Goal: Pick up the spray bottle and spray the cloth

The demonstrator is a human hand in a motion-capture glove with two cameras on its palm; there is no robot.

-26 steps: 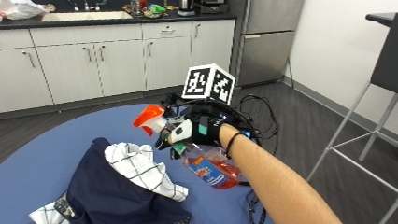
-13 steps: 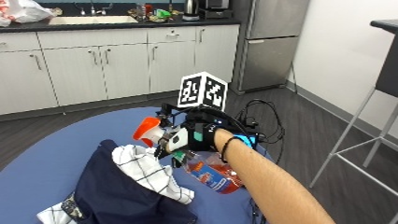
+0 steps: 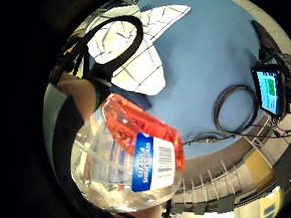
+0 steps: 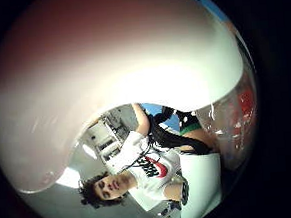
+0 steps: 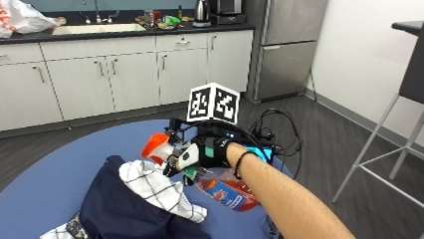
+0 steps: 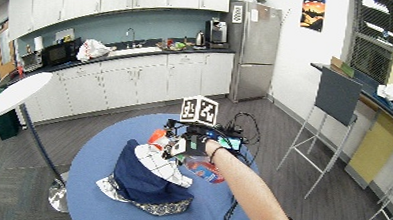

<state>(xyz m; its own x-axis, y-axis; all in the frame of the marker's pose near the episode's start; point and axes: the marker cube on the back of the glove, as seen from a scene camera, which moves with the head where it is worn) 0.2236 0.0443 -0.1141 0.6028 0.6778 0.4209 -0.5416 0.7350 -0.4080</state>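
Note:
In the outside view my gloved right hand [image 5: 212, 152] grips a clear spray bottle [image 5: 225, 194] of red liquid by its neck, lifted over the round blue table [image 5: 59, 169]. Its orange trigger head [image 5: 158, 144] points at the cloth pile just beside it: a white checked cloth [image 5: 156, 186] lying on a navy cloth [image 5: 126, 211]. The wide outside view has the hand [image 6: 195, 145], bottle [image 6: 200, 171] and cloth pile [image 6: 147, 173] the same way. The bottle's labelled body [image 3: 131, 163] fills the little finger side palm view, over the checked cloth [image 3: 134, 53]. Its pale surface [image 4: 108, 81] covers most of the thumb side palm view.
A small device with a lit screen [image 3: 267, 90] and a coiled cable [image 3: 236, 108] lie on the table's far side. Black cables [image 5: 281, 134] hang off its edge. A stool [image 5: 397, 139] stands to the right, a white side table [image 6: 17, 94] to the left, cabinets [image 5: 132, 74] behind.
The outside view has shifted a little. My hand keeps its hold on the bottle, and the orange head sits slightly lower and closer to the checked cloth.

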